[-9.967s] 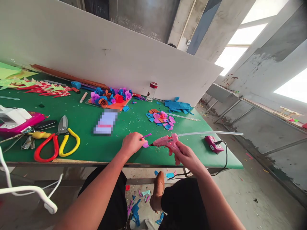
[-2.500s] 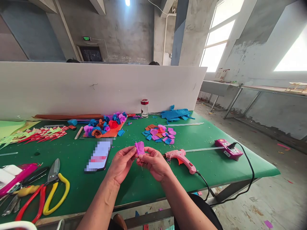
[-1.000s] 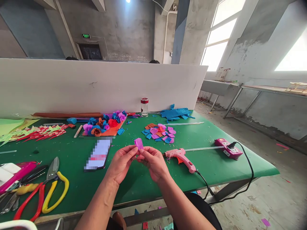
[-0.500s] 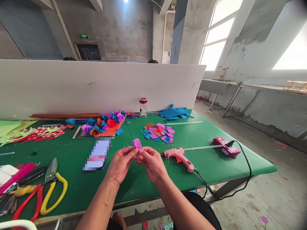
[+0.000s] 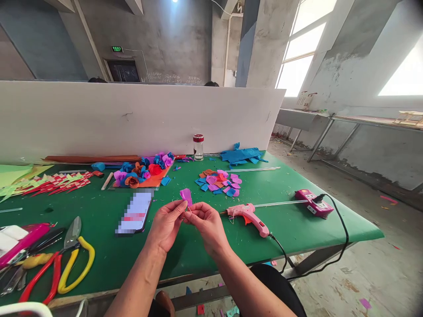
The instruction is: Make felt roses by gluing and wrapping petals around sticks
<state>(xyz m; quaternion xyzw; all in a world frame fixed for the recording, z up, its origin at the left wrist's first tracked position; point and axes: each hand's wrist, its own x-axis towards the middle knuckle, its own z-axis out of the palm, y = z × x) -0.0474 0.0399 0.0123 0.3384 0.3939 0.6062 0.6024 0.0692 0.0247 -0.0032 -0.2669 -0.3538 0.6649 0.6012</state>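
A small purple crepe paper petal [image 5: 186,196] stands up between my hands above the green table [image 5: 198,259]. My left hand [image 5: 168,222] pinches its lower left side between thumb and fingers. At the petal's base, the fingertips of my right hand [image 5: 205,223] are pressed together, and a thin pale strand shows beside the thumb. The fingers hide the bottom of the petal. To the right of my right hand lies a pink hot glue gun [image 5: 249,215] with a clear glue stick in its back. Loose blue, purple, orange and red petals [image 5: 218,181] lie beyond my hands.
Finished paper flowers [image 5: 142,169] and a phone [image 5: 135,212] lie on the left. Pliers [image 5: 54,273] and shears [image 5: 74,251] are at the near left. A lidded jar [image 5: 198,147] stands before a white board [image 5: 142,119]. The gun's cord and a pink power strip [image 5: 313,203] are right.
The purple petal has shifted slightly left and up and stands more upright. My right thumb has slid down and left towards its base. The view has shifted slightly.
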